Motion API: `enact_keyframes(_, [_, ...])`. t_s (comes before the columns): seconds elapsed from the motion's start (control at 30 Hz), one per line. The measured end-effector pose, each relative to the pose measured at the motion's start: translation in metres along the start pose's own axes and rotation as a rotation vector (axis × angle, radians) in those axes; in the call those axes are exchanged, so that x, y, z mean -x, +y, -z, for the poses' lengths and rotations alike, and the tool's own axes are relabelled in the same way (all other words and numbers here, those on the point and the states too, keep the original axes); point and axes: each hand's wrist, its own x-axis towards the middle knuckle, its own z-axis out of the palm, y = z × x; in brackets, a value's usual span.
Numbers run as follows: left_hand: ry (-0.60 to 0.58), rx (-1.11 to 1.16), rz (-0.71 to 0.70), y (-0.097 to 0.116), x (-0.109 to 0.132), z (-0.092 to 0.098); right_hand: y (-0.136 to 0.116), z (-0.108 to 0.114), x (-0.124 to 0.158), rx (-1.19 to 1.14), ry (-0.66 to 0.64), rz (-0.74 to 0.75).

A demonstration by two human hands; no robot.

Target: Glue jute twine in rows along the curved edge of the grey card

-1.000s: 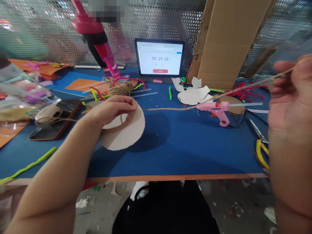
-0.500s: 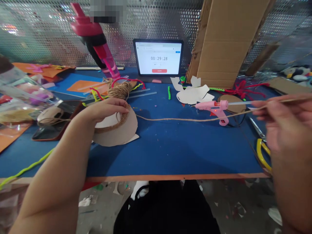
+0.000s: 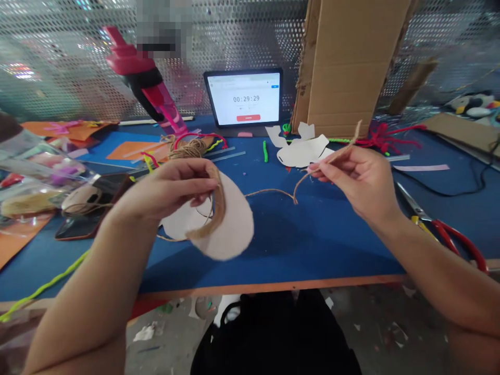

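Observation:
In the head view, my left hand (image 3: 177,190) grips a white oval cutout (image 3: 237,224), holding it tilted above the table. A band of brown twine (image 3: 221,200) curves along the cutout's surface by my fingers. Another white piece (image 3: 177,221) lies beneath it. My right hand (image 3: 361,182) pinches a strand of twine (image 3: 273,190) near its free end, which sticks up past the fingers. Between the hands the strand sags with a kink. Most of the pink glue gun is hidden behind my right hand.
A twine bundle (image 3: 189,147) lies behind my left hand. White cut shapes (image 3: 300,151) rest near the cardboard (image 3: 344,67). At right are scissors (image 3: 414,203) and red handles (image 3: 461,242). A tablet (image 3: 246,99) and a pink bottle (image 3: 146,78) stand at the back.
My right hand has come inward from the far right, and the twine has gone from taut to slack. My left hand has lifted and tilted the oval cutout off the table.

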Motion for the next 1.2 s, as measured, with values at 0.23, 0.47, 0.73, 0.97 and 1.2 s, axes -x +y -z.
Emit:
enact_keyframes(0.23, [-0.135,0.071,0.161,-0.034,-0.042,-0.094,-0.020,-0.033,-0.028,-0.138,-0.027,0.161])
enact_keyframes(0.47, [0.079,-0.189,0.043,-0.051,-0.046,-0.086,-0.005,-0.059,-0.030,-0.261,-0.256,0.024])
enact_keyframes(0.73, [-0.408,-0.774,-0.108,0.005,0.026,-0.063,0.019,-0.069,-0.027,-0.309,-0.268,-0.074])
enact_keyframes(0.97, [0.460,-1.038,-0.298,-0.006,-0.008,-0.052,0.006,-0.087,-0.021,-0.364,-0.234,-0.039])
enact_keyframes(1.2, [0.281,-0.188,-0.134,-0.035,-0.028,-0.042,0.025,-0.054,-0.003,0.105,-0.434,0.014])
